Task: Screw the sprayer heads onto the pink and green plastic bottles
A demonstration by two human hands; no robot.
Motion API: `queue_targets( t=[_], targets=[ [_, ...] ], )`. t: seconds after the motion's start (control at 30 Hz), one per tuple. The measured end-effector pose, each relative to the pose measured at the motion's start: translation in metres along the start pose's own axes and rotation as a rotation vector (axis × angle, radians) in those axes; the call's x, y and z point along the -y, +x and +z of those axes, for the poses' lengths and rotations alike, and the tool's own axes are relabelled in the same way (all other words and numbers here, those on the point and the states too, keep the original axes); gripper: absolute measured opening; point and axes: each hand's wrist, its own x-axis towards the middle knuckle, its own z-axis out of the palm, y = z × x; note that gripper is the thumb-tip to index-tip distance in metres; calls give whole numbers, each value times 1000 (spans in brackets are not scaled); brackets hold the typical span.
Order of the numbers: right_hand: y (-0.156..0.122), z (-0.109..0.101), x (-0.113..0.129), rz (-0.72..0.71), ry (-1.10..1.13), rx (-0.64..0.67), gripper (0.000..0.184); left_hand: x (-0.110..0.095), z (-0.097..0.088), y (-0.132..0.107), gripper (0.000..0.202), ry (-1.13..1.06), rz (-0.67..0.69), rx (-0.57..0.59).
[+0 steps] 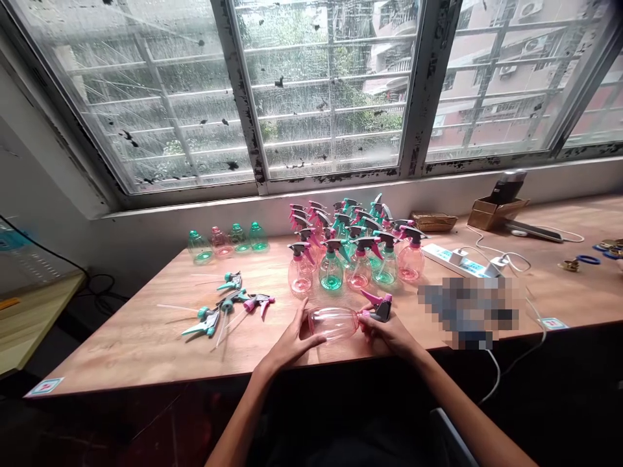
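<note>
A clear pink spray bottle [333,323] lies sideways between my hands, just above or on the table near its front edge. My left hand [296,337] grips its base, thumb along the near side and fingers behind. At the neck, my right hand [384,331] is closed around the pink collar of the black-and-pink trigger head [380,308]. Behind it stand several pink and green spray bottles [331,269] with trigger heads on. To the left lie several loose trigger heads [228,301] with thin tubes. Farther back are several bottles without heads [237,239].
On the right are a white power strip [457,261] with plugs and cables, a blurred-out patch [472,311], and a cardboard box [494,213] holding a dark object. A brown tray [433,222] sits by the wall. Windows [331,91] line the back.
</note>
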Motion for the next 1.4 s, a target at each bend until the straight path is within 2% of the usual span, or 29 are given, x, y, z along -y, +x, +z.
queue_targets(
  t=[0.13,0.33,0.4,0.47,0.53,0.63,0.77,0.83,0.9,1.03,1.2,1.4],
  targets=[
    [1,0,-1,-15,27,-22,38,-6,3,-1,113,116,24,-5],
    [0,-2,-4,1,21,1,38,-4,4,2,105,223,41,-24],
    [1,-3,-5,0,17,7,39,1,3,3,96,223,26,-21],
    [1,-4,-6,0,12,18,40,6,1,4,83,215,14,-18],
    [1,-5,-6,-1,9,26,41,9,1,5,80,209,11,-18],
    [2,-4,-5,-10,8,19,41,8,1,6,83,202,29,-22],
    [3,-4,-4,-20,14,-9,40,0,5,3,98,168,82,-30],
    [3,-4,-5,-17,13,-19,42,-3,7,2,98,147,98,-46],
    [3,-4,-6,-11,4,-18,43,-4,8,1,98,122,100,-58],
    [2,-4,-6,9,-30,35,41,-1,5,1,112,32,61,-44],
    [3,-2,-5,26,-61,70,42,2,-2,3,94,-58,9,-5],
    [3,-4,-4,23,-57,36,47,-2,0,4,102,-122,22,21]
  ],
)
